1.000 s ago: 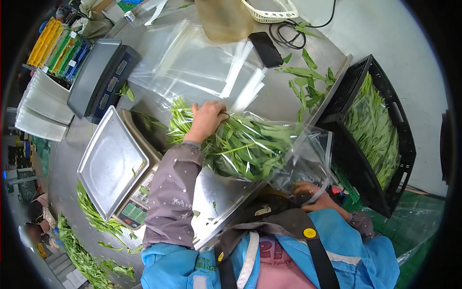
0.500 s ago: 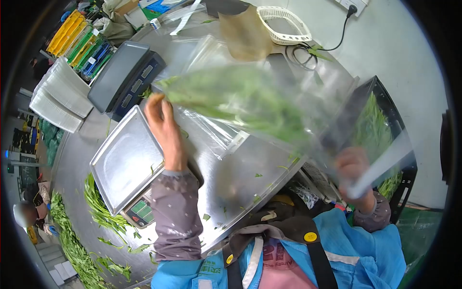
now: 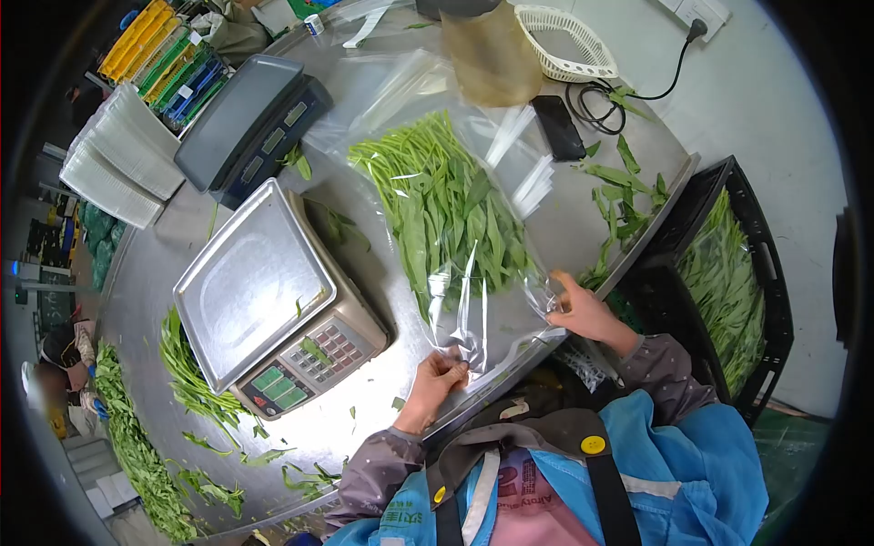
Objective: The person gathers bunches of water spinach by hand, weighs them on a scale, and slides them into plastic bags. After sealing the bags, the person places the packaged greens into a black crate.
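Observation:
A clear plastic bag [image 3: 460, 341] of leafy green vegetables [image 3: 464, 205] lies on the steel table, stems at the far end and leaves toward me. At its near left corner my left hand [image 3: 433, 389] is closed, pinching the gathered plastic. My right hand [image 3: 590, 314] grips the film at the near right corner between thumb and fingers. Between my hands the bag's near end is wrinkled and shiny. Left of the bag stands a scale [image 3: 259, 282] with a bare metal pan, a keypad and a green display.
Behind are a second scale [image 3: 241, 136], flat plastic bags [image 3: 401, 86], white strips [image 3: 533, 187], a phone [image 3: 557, 127] and a white basket [image 3: 564, 45]. Black crates of greens [image 3: 728, 291] stand right of the table edge. Loose leaves [image 3: 624, 205] lie about. A person [image 3: 59, 364] is at far left.
The bag of greens has come down from the air to lie flat on the table. My left hand has left its far end, and both hands now hold the near end.

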Available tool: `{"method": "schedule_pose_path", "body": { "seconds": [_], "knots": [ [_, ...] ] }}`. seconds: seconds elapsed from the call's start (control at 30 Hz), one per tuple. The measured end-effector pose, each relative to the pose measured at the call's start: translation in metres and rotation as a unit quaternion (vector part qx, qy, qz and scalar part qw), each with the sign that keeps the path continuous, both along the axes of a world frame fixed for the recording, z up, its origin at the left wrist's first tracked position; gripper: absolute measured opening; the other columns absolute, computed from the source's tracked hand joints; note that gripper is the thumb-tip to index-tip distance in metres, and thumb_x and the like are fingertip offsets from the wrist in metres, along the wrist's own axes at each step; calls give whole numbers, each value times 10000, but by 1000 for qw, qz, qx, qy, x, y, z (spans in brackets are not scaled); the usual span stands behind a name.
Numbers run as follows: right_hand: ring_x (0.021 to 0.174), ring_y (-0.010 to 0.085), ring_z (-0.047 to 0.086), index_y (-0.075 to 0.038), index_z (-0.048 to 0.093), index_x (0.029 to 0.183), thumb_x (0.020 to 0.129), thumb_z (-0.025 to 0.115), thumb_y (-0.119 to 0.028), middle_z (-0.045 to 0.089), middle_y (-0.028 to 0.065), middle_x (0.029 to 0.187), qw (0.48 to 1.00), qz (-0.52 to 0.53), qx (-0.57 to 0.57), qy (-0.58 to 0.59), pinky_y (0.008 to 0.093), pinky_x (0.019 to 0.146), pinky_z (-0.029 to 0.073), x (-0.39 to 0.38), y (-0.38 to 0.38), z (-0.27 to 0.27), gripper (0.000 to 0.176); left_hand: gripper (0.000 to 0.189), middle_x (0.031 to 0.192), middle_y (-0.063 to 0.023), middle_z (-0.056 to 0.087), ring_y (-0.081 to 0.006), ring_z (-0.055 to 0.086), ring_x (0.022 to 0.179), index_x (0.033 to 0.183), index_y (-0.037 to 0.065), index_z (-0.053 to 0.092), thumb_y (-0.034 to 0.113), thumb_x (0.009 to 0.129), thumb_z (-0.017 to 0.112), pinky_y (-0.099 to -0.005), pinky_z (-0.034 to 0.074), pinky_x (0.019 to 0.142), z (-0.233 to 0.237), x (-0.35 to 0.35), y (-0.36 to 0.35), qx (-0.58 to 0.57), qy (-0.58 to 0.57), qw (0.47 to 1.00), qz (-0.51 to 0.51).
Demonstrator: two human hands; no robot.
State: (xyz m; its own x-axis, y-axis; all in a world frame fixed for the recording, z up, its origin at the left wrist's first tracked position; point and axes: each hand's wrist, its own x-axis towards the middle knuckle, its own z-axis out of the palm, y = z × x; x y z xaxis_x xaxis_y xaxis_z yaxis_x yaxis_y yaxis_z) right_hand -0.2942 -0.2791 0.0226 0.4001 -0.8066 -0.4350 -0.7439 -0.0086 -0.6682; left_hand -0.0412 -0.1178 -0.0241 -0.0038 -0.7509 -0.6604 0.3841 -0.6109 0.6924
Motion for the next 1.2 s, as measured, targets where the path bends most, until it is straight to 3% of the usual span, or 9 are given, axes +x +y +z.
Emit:
{"method": "schedule_pose_path", "body": {
  "seconds": [0.1,0.23,0.37,0.5,0.9,1.03,1.1,1.17,1.2],
  "knots": [
    [689,276,594,-18,408,1202,702,669,-212,602,163,774,981,-62,131,-128,343,656,454,-28,0,-7,597,107,652,-23,579,-75,527,588,825,10,595,114,852,593,-205,428,552,17,2,6,11,-18,999,26],
    [558,176,549,-28,524,1024,717,650,-147,583,94,655,994,-75,-58,47,291,543,429,-32,6,21,352,153,668,-24,586,-72,505,596,809,17,607,156,865,578,-212,410,559,25,1,14,23,-36,999,31],
    [558,106,512,1,571,813,732,616,-41,537,51,637,982,23,-110,-149,241,519,398,22,27,38,102,208,798,-65,627,-102,581,714,915,-10,602,184,892,531,-231,479,651,30,1,21,53,32,997,41],
    [604,196,548,-21,583,771,713,655,-109,521,60,707,928,253,-181,-206,292,498,430,86,61,25,128,233,843,-85,629,-127,605,760,951,-23,588,191,901,512,-234,509,682,46,1,23,67,107,988,83],
    [637,165,559,-57,473,705,686,582,-143,449,52,694,805,428,-372,-176,274,500,467,109,81,24,141,187,820,-90,626,-125,587,689,849,-22,599,126,894,495,-220,481,619,48,-8,29,93,167,969,154],
    [650,175,565,-78,459,718,692,583,-176,460,57,753,804,455,-365,-120,274,506,478,45,80,13,160,173,798,-62,622,-106,573,717,841,-9,601,125,892,503,-239,469,669,37,-7,31,60,72,985,148],
    [685,229,573,-67,510,848,705,540,-124,478,77,815,870,463,-166,-3,333,488,466,-28,67,12,157,173,804,-54,618,-103,570,734,844,-4,597,133,894,503,-255,475,703,34,3,34,36,38,992,116],
    [655,278,592,-67,589,711,685,547,-132,554,112,732,822,516,-111,213,363,516,465,-140,88,-20,82,194,849,-62,626,-107,569,755,889,-14,607,146,902,497,-254,474,720,39,16,33,33,32,999,-26],
    [637,302,599,-71,605,677,679,567,-143,567,128,667,817,520,-46,245,381,534,474,-198,99,-19,81,241,938,-83,624,-127,576,789,1045,-21,567,160,896,512,-248,467,733,31,27,35,4,13,997,-72]
  ]
}}
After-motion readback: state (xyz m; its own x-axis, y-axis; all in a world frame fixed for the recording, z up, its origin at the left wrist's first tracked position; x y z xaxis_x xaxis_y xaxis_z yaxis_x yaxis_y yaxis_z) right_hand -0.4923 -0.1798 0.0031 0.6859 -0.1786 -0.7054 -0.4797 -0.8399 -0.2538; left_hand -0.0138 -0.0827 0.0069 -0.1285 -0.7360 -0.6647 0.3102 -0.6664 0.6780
